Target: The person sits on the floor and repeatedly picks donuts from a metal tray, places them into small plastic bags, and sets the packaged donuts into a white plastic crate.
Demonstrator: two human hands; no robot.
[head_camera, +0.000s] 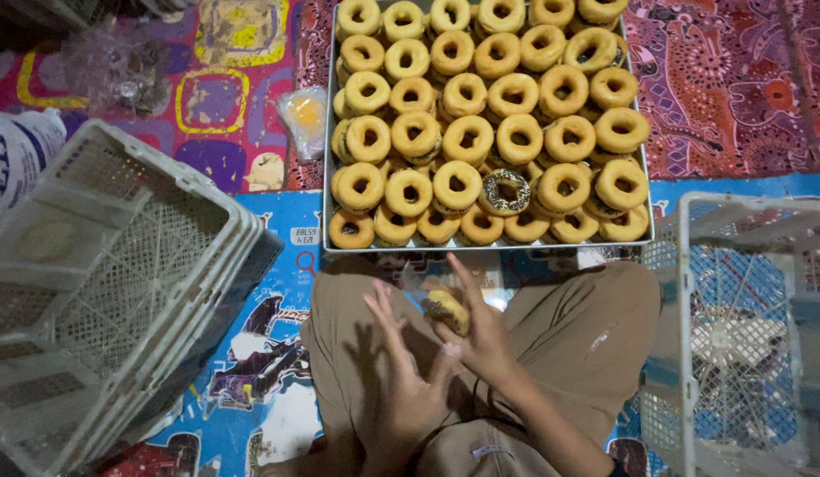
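Patterned mats (719, 79) cover the floor where I sit cross-legged. From the head view, my right hand (480, 340) pinches a doughnut (447, 309) in clear wrap over my lap, while my left hand (401, 389) is spread open beside it. Just ahead lies a tray (327, 177) of doughnuts, with white crates (118, 274) at either side.
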